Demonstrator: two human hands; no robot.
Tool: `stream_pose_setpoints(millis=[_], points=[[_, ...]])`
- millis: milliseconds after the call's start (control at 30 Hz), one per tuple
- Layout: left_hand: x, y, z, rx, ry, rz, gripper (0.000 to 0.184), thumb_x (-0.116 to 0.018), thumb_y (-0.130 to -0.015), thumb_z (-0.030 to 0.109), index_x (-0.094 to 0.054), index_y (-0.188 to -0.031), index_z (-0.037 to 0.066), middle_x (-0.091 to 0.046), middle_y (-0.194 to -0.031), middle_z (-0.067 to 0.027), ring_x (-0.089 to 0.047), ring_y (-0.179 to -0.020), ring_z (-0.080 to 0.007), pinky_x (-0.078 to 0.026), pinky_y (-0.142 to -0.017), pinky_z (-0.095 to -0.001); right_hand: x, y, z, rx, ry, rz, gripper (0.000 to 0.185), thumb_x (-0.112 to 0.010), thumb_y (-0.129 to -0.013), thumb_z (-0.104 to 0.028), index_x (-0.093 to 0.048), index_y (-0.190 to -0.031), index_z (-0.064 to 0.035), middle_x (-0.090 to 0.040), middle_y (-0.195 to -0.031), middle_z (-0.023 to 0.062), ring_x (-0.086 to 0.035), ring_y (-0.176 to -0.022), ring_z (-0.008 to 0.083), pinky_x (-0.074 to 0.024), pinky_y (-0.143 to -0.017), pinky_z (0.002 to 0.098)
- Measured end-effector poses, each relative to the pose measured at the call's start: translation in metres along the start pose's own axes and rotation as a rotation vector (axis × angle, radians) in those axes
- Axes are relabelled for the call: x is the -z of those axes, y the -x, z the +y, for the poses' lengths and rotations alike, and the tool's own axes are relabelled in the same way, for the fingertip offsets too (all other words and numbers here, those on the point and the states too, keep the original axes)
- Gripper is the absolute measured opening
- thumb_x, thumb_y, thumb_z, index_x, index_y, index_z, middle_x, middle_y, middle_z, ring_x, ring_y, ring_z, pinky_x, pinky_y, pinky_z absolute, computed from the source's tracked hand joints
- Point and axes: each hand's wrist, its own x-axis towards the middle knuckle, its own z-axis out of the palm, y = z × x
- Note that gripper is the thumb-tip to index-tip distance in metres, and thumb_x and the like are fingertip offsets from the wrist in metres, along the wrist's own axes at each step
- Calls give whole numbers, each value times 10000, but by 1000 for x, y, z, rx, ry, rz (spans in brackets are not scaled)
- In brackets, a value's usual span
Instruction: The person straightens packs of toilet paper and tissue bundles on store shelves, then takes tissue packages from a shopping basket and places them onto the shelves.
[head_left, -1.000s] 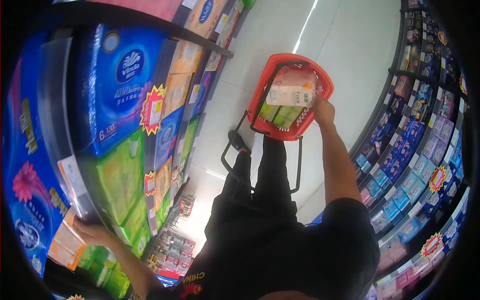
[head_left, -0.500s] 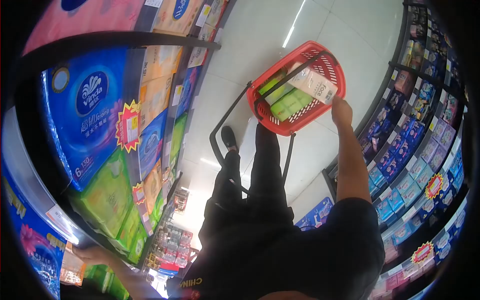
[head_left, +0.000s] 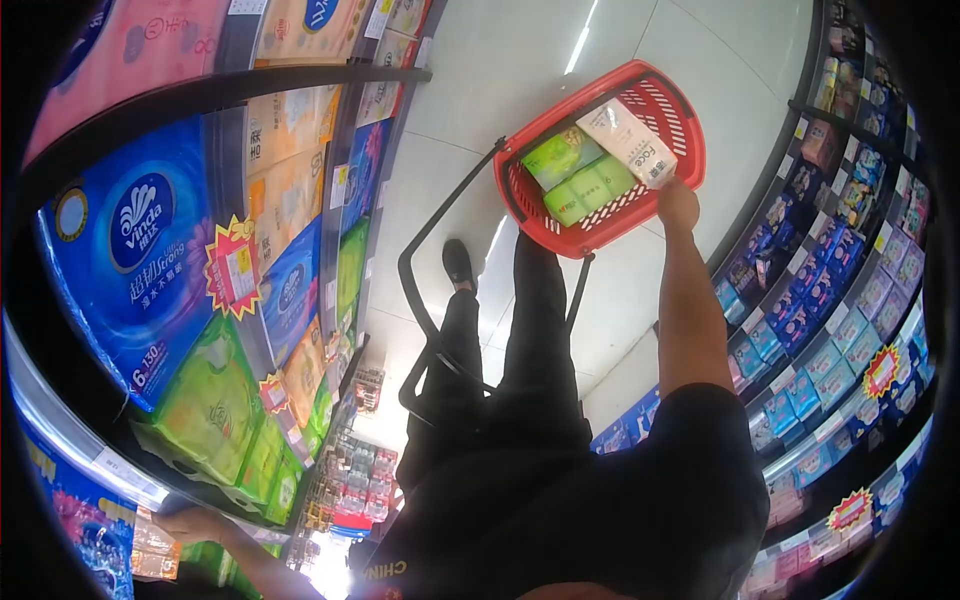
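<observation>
A red shopping basket (head_left: 690, 140) is in front of my legs, its long black handle swung toward me. Two green packs (head_left: 590, 190) lie inside, and a white and pink "Face" tissue pack (head_left: 630, 142) lies tilted over the basket's right part. The fingers of my right hand (head_left: 679, 207) are closed on the near end of this pack, at the basket's rim. At lower left, my left hand (head_left: 195, 522) is by the shelf edge, next to an orange pack (head_left: 155, 548); its fingertips are blurred and partly hidden.
Shelves on the left hold a large blue Vinda pack (head_left: 135, 250), green packs (head_left: 215, 405) and orange packs (head_left: 285, 130). Curved shelves of small blue, purple and pink packs (head_left: 830, 370) line the right. Pale floor tiles (head_left: 480, 80) run between them.
The "Face" pack has turned and shifted right in the basket with my right hand, uncovering more of the green packs. The basket has moved right and tilted. My left hand sits lower in view.
</observation>
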Motion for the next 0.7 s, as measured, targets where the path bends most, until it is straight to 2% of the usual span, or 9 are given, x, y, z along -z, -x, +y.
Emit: stream_pose_setpoints(millis=[67,133,167,233,333,400,567,667,700], points=[[9,-16,-37,-61,-137,-35,429,-368,-1035,331,-599,-988,-27,-614,-970,-152,-579,-849,-267,-485,-752,-386,-3,3,5,-3,-17,-16,281,-445,-948,-238,-625,-1096,-81,-701,-1072,188,-678,-997,377,-537,-841,495],[13,-18,-45,-83,-229,-38,439,-373,-1030,336,-609,-997,-33,-622,-974,-157,-589,-860,-273,-490,-761,-391,-13,6,17,-5,20,-23,282,-444,-948,-237,-628,-1100,-86,-699,-1074,192,-678,-997,376,-537,-839,496],[12,-17,-34,-78,-250,-26,462,-395,-1014,370,-583,-831,-11,-590,-823,-117,-557,-747,-242,-472,-674,-373,-15,5,19,-58,33,-42,288,-447,-954,-249,-633,-1099,-83,-702,-1064,190,-678,-991,376,-536,-836,497],[13,-17,-41,-56,-226,-9,507,-425,-988,385,-594,-702,3,-597,-708,-88,-562,-670,-217,-481,-618,-362,-21,7,33,-56,19,-62,294,-446,-960,-259,-635,-1098,-82,-705,-1051,190,-680,-983,375,-535,-835,497],[6,-10,-23,-11,-274,38,482,-422,-984,364,-615,-730,3,-628,-758,-96,-584,-697,-220,-505,-648,-372,-36,19,57,-43,38,-12,286,-444,-974,-281,-635,-1032,-75,-705,-991,193,-679,-923,390,-521,-797,513],[10,-14,-30,-113,-338,-1,485,-420,-984,368,-612,-716,11,-629,-748,-83,-574,-677,-210,-506,-644,-371,-32,31,55,-14,11,81,279,-444,-977,-281,-631,-989,-74,-702,-951,196,-675,-887,400,-511,-774,520],[5,-3,-7,108,-197,-13,557,-385,-989,411,-596,-637,36,-612,-668,-69,-560,-623,-203,-488,-608,-357,-13,60,65,116,-108,212,282,-459,-980,-295,-615,-951,-61,-669,-956,184,-645,-861,401,-503,-741,513],[5,0,-1,112,-150,-93,587,-364,-991,433,-592,-622,37,-620,-669,-74,-559,-606,-202,-484,-607,-360,9,89,68,170,-84,262,227,-493,-975,-258,-606,-939,-64,-662,-943,173,-645,-863,381,-509,-728,480],[2,-2,-6,11,-164,-66,594,-364,-990,440,-605,-637,28,-633,-674,-78,-563,-596,-203,-486,-610,-367,21,99,66,183,-125,280,205,-511,-969,-242,-609,-938,-64,-660,-940,169,-645,-860,377,-511,-726,466]])
